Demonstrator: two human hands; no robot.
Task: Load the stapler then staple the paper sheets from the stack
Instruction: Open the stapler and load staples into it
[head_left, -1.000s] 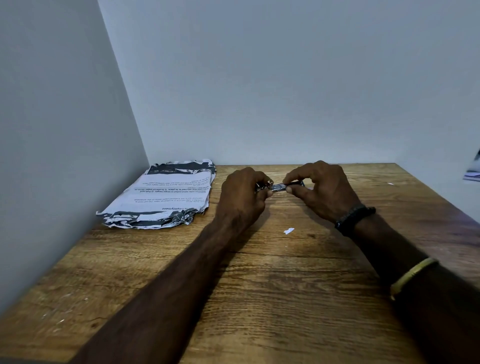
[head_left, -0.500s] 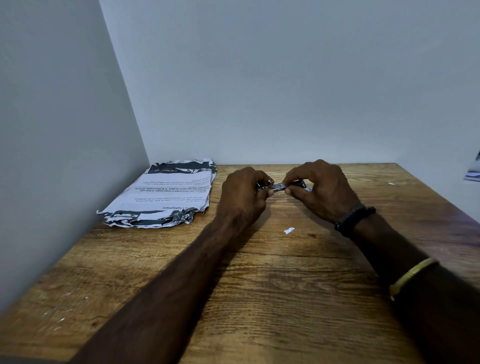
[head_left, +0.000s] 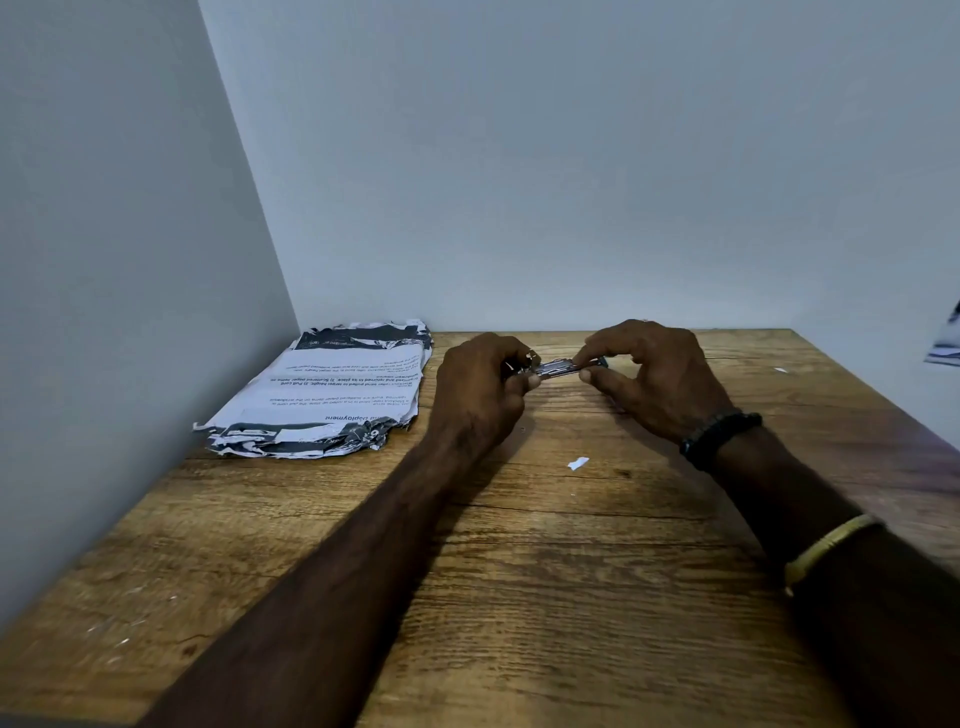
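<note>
Both hands pinch the small metal stapler (head_left: 558, 368) above the bench (head_left: 519, 597) — left hand (head_left: 480, 389) at one end, right hand (head_left: 654, 379) at the other, its long axis left-to-right — while the paper stack (head_left: 332, 395) lies well to the left, nearer the left hand.

Stapler up off the table, paper stack waiting at ten o'clock.
Small metal stapler (head_left: 558, 368) lies level, gripped at both ends; crumpled printed paper stack (head_left: 332, 395) sits flat in the corner.

Both hands (head_left: 566, 387) hide most of the small stapler (head_left: 558, 368).
</note>
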